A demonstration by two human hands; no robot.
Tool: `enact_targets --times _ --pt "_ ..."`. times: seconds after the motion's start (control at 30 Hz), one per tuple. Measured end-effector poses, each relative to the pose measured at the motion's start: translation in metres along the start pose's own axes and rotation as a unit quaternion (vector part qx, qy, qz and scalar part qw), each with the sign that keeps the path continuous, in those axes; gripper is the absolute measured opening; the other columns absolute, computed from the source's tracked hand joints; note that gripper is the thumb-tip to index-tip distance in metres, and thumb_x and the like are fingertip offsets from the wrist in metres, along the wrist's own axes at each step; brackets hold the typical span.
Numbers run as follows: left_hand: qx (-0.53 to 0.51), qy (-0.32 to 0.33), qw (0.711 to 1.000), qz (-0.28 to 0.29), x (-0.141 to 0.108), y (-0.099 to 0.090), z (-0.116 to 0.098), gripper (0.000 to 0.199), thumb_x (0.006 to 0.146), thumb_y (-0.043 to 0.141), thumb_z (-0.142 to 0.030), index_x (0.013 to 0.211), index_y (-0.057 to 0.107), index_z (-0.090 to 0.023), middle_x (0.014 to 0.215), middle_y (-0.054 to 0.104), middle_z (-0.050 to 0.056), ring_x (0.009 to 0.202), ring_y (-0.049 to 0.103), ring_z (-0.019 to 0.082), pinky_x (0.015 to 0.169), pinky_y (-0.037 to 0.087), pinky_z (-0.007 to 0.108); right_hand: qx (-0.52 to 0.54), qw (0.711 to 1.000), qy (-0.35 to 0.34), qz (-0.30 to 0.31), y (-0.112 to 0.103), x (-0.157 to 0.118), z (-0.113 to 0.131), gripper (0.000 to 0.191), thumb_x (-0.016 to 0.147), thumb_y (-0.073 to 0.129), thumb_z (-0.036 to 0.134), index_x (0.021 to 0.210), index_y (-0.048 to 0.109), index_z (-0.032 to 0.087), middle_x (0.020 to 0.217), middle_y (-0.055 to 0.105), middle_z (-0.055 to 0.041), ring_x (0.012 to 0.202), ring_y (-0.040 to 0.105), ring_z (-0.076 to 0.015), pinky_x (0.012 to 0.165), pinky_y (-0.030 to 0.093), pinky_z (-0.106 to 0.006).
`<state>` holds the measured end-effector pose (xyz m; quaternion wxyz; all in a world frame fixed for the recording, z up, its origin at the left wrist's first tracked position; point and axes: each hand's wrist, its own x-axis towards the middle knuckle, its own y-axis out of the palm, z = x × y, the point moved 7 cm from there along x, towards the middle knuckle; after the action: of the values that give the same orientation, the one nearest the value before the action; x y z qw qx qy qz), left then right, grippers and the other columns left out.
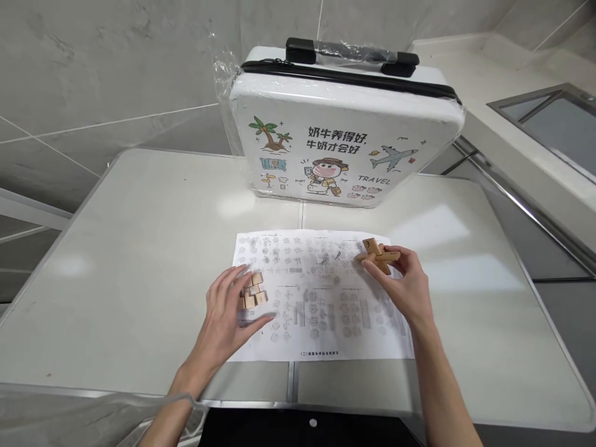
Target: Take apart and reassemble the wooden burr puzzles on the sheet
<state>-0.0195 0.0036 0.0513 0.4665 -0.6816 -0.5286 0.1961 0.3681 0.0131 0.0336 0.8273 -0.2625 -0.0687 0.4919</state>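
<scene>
On the left part of a printed sheet (326,316) sits a wooden block puzzle (255,292) made of several small joined cubes. My left hand (228,310) curves around its left side, fingers at the blocks, while the thumb points right and stands apart from them. Part of the puzzle is hidden behind those fingers. Over the sheet's right side, my right hand (407,279) pinches a wooden burr puzzle (379,256) of crossed sticks between thumb and fingers. Dark marks show on its sticks. The sheet carries rows of small puzzle drawings and text.
A white case (344,118) with cartoon prints, a black handle and clear plastic wrap stands upright behind the sheet. Everything rests on a pale folding table (139,248) with a centre seam. A counter (503,68) with a dark-framed panel lies at the right.
</scene>
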Motion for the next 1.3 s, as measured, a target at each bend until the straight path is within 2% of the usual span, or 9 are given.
enact_targets --times 0.13,0.33,0.53,0.73,1.0,1.1,1.2,1.3 --pt "-0.001 -0.001 1.0 0.031 -0.002 0.005 0.011 0.096 0.093 0.08 -0.057 0.167 0.027 -0.027 0.161 0.05 0.018 0.152 0.043 0.041 0.123 0.039 0.062 0.0 1.0 0.016 -0.017 -0.002 0.01 -0.006 0.071 0.068 0.094 0.055 0.127 0.066 0.026 0.135 0.074 -0.0116 0.123 0.069 -0.0339 0.108 0.053 -0.052" --pt "-0.018 -0.033 0.998 0.051 -0.006 0.006 0.021 0.083 0.097 0.076 -0.055 0.163 0.033 -0.029 0.155 0.055 0.016 0.145 0.05 0.039 0.118 0.045 0.059 0.003 1.0 0.011 -0.022 -0.003 0.021 -0.015 0.068 0.07 0.094 0.055 0.126 0.068 0.027 0.137 0.073 -0.0092 0.123 0.068 -0.032 0.108 0.053 -0.049" --pt "-0.022 -0.036 0.998 0.037 -0.011 0.006 0.025 0.074 0.101 0.072 -0.05 0.162 0.035 -0.03 0.151 0.059 0.014 0.139 0.055 0.037 0.115 0.048 0.057 0.012 1.0 0.021 -0.016 -0.003 0.031 -0.025 0.075 0.069 0.094 0.057 0.13 0.067 0.024 0.135 0.073 -0.0114 0.119 0.069 -0.0328 0.101 0.056 -0.047" --pt "-0.033 -0.041 0.998 0.03 -0.012 0.008 0.03 0.073 0.101 0.071 -0.052 0.161 0.037 -0.03 0.15 0.061 0.014 0.136 0.059 0.036 0.112 0.052 0.056 0.011 1.0 0.019 -0.009 -0.003 0.033 -0.026 0.074 0.071 0.093 0.056 0.134 0.066 0.027 0.141 0.071 -0.0098 0.123 0.068 -0.0328 0.103 0.055 -0.047" --pt "-0.064 -0.031 0.996 0.05 -0.002 0.014 0.03 0.073 0.099 0.075 -0.05 0.16 0.039 -0.033 0.149 0.062 0.011 0.136 0.059 0.035 0.108 0.055 0.051 0.034 0.999 0.007 -0.001 -0.001 0.038 -0.043 0.08 0.074 0.092 0.057 0.142 0.063 0.027 0.144 0.069 -0.0111 0.12 0.069 -0.0319 0.107 0.055 -0.049" --pt "-0.074 -0.033 0.995 0.058 0.001 0.015 0.031 0.071 0.098 0.077 -0.048 0.159 0.043 -0.034 0.146 0.064 0.01 0.134 0.059 0.034 0.105 0.056 0.049 0.034 0.999 -0.01 -0.003 -0.004 0.035 -0.042 0.078 0.076 0.09 0.058 0.142 0.062 0.027 0.148 0.066 -0.0116 0.124 0.068 -0.0322 0.108 0.054 -0.049" --pt "-0.084 -0.033 0.994 0.063 0.002 0.016 0.033 0.072 0.096 0.079 -0.047 0.157 0.044 -0.034 0.143 0.064 0.01 0.133 0.059 0.034 0.105 0.057 0.049 0.027 0.998 -0.047 -0.039 -0.013 0.021 -0.031 0.074 0.081 0.088 0.056 0.143 0.061 0.028 0.151 0.063 -0.0127 0.127 0.066 -0.0325 0.108 0.054 -0.05" --pt "-0.095 -0.026 0.993 0.064 0.003 0.018 0.033 0.073 0.095 0.081 -0.048 0.156 0.045 -0.033 0.141 0.064 0.01 0.133 0.059 0.033 0.105 0.057 0.048 0.012 0.986 -0.114 -0.124 -0.033 -0.003 -0.012 0.064 0.09 0.082 0.052 0.144 0.061 0.026 0.15 0.062 -0.0134 0.132 0.064 -0.0332 0.11 0.054 -0.054"
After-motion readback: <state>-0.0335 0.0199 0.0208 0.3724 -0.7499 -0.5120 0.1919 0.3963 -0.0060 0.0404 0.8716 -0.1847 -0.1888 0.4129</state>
